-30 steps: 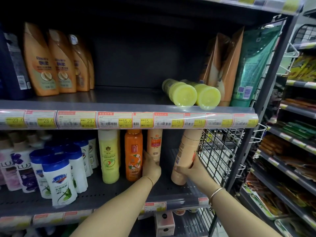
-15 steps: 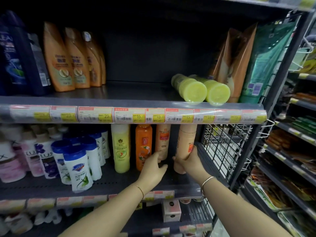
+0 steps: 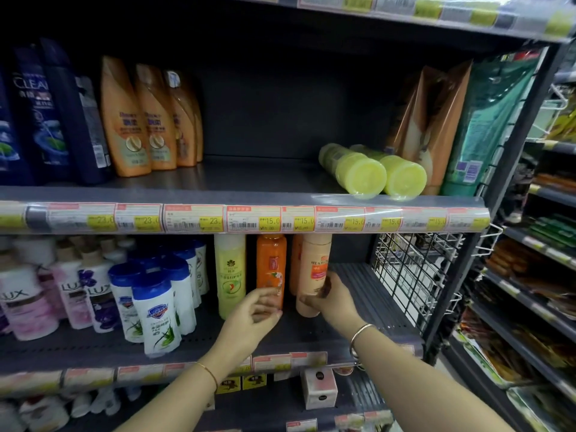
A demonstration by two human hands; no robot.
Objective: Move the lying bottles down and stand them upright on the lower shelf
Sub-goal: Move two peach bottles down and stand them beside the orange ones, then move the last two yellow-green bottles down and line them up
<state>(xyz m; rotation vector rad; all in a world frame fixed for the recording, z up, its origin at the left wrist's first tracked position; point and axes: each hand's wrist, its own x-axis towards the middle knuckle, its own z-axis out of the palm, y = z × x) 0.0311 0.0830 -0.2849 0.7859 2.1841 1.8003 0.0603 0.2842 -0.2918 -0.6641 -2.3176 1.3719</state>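
Two yellow-green bottles lie side by side on the upper shelf, bases toward me. On the lower shelf a peach bottle stands upright, with my right hand wrapped around its lower part. A second peach bottle stands just behind it. My left hand hovers with fingers apart at the base of an upright orange bottle, beside a tall yellow bottle.
White bottles with blue caps and pink Lux bottles fill the lower shelf's left. Orange shampoo bottles, dark blue bottles and refill pouches stand above. A wire grid closes the right end.
The peach bottle has gone from tilted to upright and moved left beside the orange bottle. My left hand has come off the rear peach bottle and drawn back. The camera has moved closer.
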